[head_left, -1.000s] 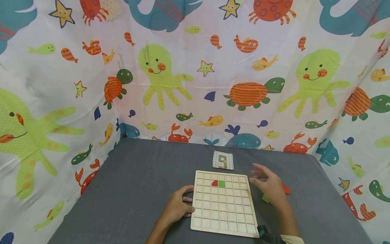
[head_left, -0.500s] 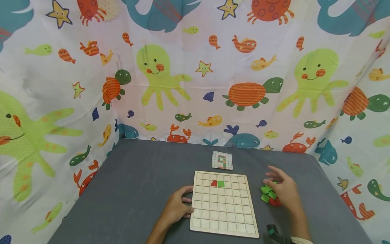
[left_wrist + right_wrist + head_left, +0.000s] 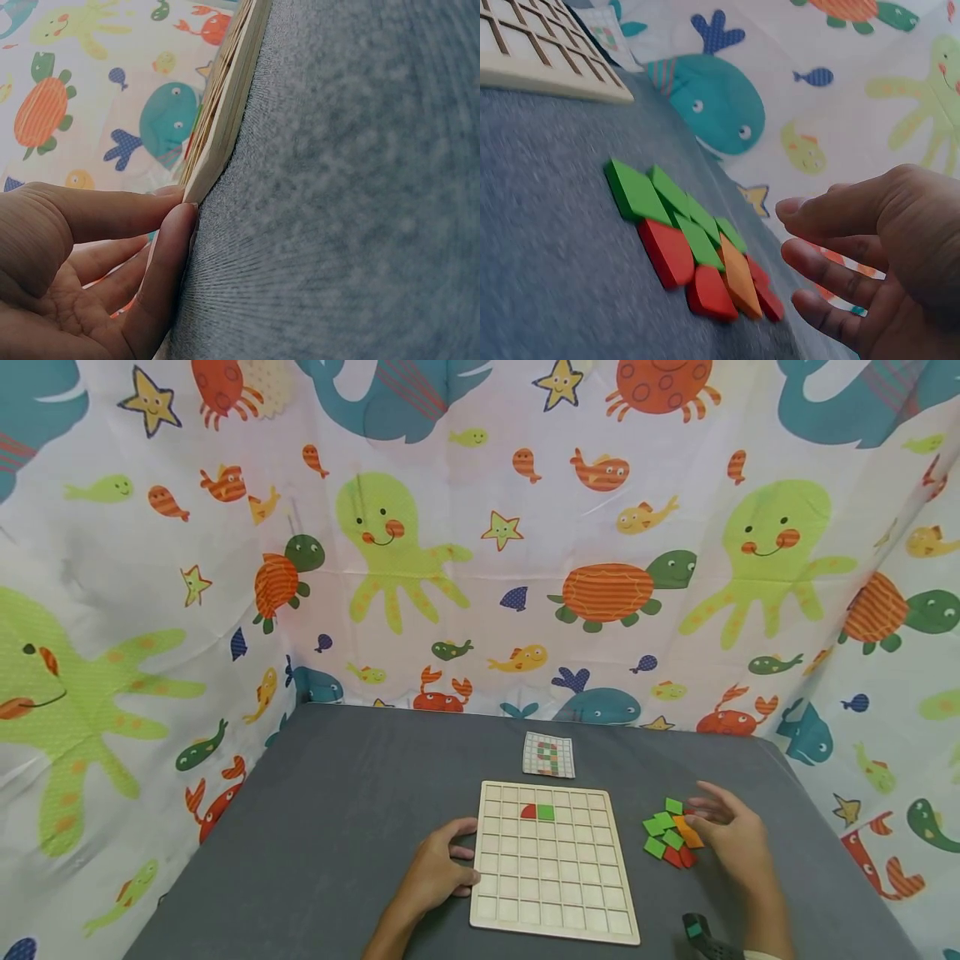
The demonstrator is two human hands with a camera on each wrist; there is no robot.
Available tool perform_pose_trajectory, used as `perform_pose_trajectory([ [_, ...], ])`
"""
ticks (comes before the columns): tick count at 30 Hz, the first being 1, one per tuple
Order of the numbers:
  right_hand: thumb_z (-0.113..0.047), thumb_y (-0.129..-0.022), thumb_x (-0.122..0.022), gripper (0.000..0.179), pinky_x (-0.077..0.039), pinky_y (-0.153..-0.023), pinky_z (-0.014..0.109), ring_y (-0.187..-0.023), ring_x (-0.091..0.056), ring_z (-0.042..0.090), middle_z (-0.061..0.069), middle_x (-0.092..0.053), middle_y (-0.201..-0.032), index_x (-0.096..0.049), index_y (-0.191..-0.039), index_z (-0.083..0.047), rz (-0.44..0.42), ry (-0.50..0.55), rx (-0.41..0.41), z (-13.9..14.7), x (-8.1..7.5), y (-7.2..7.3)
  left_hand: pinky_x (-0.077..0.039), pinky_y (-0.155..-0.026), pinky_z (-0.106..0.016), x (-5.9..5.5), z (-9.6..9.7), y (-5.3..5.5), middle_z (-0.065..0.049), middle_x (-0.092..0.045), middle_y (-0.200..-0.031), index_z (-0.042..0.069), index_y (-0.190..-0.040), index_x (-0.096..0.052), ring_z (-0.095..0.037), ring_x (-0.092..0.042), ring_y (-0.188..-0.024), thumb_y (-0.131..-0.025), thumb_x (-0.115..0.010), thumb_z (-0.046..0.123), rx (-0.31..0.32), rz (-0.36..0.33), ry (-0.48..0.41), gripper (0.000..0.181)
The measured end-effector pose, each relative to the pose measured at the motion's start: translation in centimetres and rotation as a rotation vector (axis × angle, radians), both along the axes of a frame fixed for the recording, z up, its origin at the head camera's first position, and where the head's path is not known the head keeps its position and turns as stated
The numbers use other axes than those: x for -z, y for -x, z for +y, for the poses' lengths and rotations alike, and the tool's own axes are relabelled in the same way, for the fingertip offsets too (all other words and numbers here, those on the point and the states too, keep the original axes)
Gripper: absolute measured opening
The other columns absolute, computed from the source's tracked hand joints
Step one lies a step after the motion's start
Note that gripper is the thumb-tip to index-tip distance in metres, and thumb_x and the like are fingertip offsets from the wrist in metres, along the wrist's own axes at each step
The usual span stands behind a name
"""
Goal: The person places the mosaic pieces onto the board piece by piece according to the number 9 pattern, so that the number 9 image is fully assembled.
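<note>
A square wooden grid board lies on the table, with a red rounded piece and a green square piece side by side in its cells. My left hand pinches the board's left edge between thumb and finger, seen close up in the left wrist view. Over the right rim of a loose cluster of pieces hovers my right hand, fingers slightly bent and nothing held. Green squares, red rounded pieces and orange ones make up that cluster.
Behind the board lies a small card printed with a coloured grid pattern. The dark grey table ends at a patterned sea-animal curtain at the back and sides. A dark band is by the right wrist.
My right hand has moved right, from the board's upper right side past the pieces, uncovering green, red and orange ones. My left hand has stayed at the board's edge.
</note>
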State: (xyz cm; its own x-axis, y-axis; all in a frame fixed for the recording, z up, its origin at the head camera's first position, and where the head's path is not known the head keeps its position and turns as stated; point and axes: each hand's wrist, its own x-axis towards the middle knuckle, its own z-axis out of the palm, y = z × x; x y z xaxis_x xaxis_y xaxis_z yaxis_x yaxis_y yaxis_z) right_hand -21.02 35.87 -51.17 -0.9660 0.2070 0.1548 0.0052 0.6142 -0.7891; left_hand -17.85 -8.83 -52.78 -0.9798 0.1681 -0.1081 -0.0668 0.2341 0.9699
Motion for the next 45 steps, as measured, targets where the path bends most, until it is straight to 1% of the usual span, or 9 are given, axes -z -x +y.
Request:
perform_pose_trajectory([
  [7, -0.003, -0.095, -0.077, 0.065, -0.054, -0.067, 0.012, -0.083, -0.056, -0.017, 0.03, -0.069, -0.132, -0.05, -0.154, 0.001, -0.07, 0.013, 0.053, 1.3, 0.5, -0.4, -0.064, -0.056, -0.038, 0.1, -0.1, 0.0, -0.017, -0.063, -0.144, 0.006, -0.146, -0.061, -0.026, -0.069, -0.104, -0.073, -0.081, -0.018, -0.007, 0.001, 0.001, 0.08],
  [10, 0.0, -0.093, -0.078, 0.067, -0.051, -0.069, 0.01, -0.089, -0.065, -0.004, 0.029, -0.068, -0.133, -0.05, -0.154, 0.002, -0.105, -0.005, 0.068, 1.6, 0.7, -0.4, -0.064, -0.056, -0.038, 0.1, -0.2, -0.1, -0.017, -0.063, -0.144, 0.006, -0.145, -0.062, -0.026, -0.069, -0.105, -0.072, -0.081, -0.018, -0.008, 0.004, 0.001, 0.079],
  [15, 0.001, -0.093, -0.077, 0.07, -0.061, -0.09, 0.043, -0.118, -0.066, 0.041, 0.03, -0.065, -0.138, -0.047, -0.156, 0.001, -0.161, -0.03, 0.091, 1.9, 1.1, -0.2, -0.064, -0.056, -0.038, 0.1, -0.2, -0.1, -0.017, -0.063, -0.143, 0.006, -0.145, -0.062, -0.026, -0.069, -0.104, -0.072, -0.081, -0.018, -0.004, 0.009, 0.001, 0.079],
  [18, 0.001, -0.093, -0.076, 0.07, -0.057, -0.096, 0.06, -0.126, -0.061, 0.049, 0.031, -0.063, -0.141, -0.046, -0.157, 0.002, -0.183, -0.038, 0.087, 2.1, 1.4, -0.1, -0.064, -0.056, -0.038, 0.2, -0.2, 0.0, -0.017, -0.063, -0.143, 0.006, -0.146, -0.062, -0.026, -0.069, -0.104, -0.072, -0.082, -0.018, -0.003, 0.008, 0.002, 0.079],
  [25, -0.001, -0.093, -0.077, 0.068, -0.06, -0.082, 0.039, -0.109, -0.069, 0.037, 0.028, -0.069, -0.132, -0.049, -0.154, 0.002, -0.199, -0.079, 0.083, 2.5, 1.3, -0.1, -0.064, -0.057, -0.038, 0.2, -0.2, -0.1, -0.018, -0.062, -0.144, 0.006, -0.146, -0.061, -0.026, -0.069, -0.105, -0.073, -0.082, -0.018, 0.002, 0.003, -0.014, 0.08],
  [30, 0.0, -0.09, -0.079, 0.066, -0.05, -0.069, 0.022, -0.091, -0.065, 0.021, 0.024, -0.073, -0.115, -0.052, -0.151, 0.003, -0.209, -0.105, 0.123, 2.8, 1.5, 0.1, -0.064, -0.057, -0.038, 0.1, -0.1, -0.1, -0.017, -0.062, -0.144, 0.007, -0.146, -0.061, -0.025, -0.069, -0.104, -0.073, -0.082, -0.017, -0.003, -0.001, 0.002, 0.079],
  [34, -0.004, -0.089, -0.083, 0.067, -0.054, -0.074, 0.034, -0.092, -0.065, 0.025, 0.022, -0.072, -0.111, -0.054, -0.149, 0.003, -0.207, -0.117, 0.137, 3.0, 1.6, 0.1, -0.064, -0.056, -0.037, 0.1, -0.1, 0.0, -0.017, -0.063, -0.144, 0.006, -0.146, -0.061, -0.025, -0.069, -0.105, -0.073, -0.082, -0.017, -0.001, 0.004, 0.004, 0.079],
  [40, -0.002, -0.087, -0.085, 0.071, -0.055, -0.093, 0.06, -0.103, -0.069, 0.033, 0.027, -0.071, -0.127, -0.053, -0.15, 0.002, -0.204, -0.095, 0.119, 3.1, 1.6, -0.1, -0.064, -0.057, -0.037, 0.1, 0.0, 0.0, -0.016, -0.063, -0.145, 0.007, -0.146, -0.061, -0.026, -0.069, -0.105, -0.074, -0.082, -0.017, 0.004, 0.0, 0.003, 0.079],
  [45, -0.001, -0.088, -0.083, 0.069, -0.057, -0.086, 0.047, -0.086, -0.066, 0.007, 0.023, -0.075, -0.12, -0.053, -0.15, 0.003, -0.209, -0.112, 0.084, 3.2, 1.3, -0.2, -0.064, -0.056, -0.037, 0.1, -0.1, -0.1, -0.017, -0.063, -0.144, 0.006, -0.146, -0.061, -0.025, -0.069, -0.104, -0.074, -0.082, -0.018, 0.007, 0.005, -0.012, 0.08],
])
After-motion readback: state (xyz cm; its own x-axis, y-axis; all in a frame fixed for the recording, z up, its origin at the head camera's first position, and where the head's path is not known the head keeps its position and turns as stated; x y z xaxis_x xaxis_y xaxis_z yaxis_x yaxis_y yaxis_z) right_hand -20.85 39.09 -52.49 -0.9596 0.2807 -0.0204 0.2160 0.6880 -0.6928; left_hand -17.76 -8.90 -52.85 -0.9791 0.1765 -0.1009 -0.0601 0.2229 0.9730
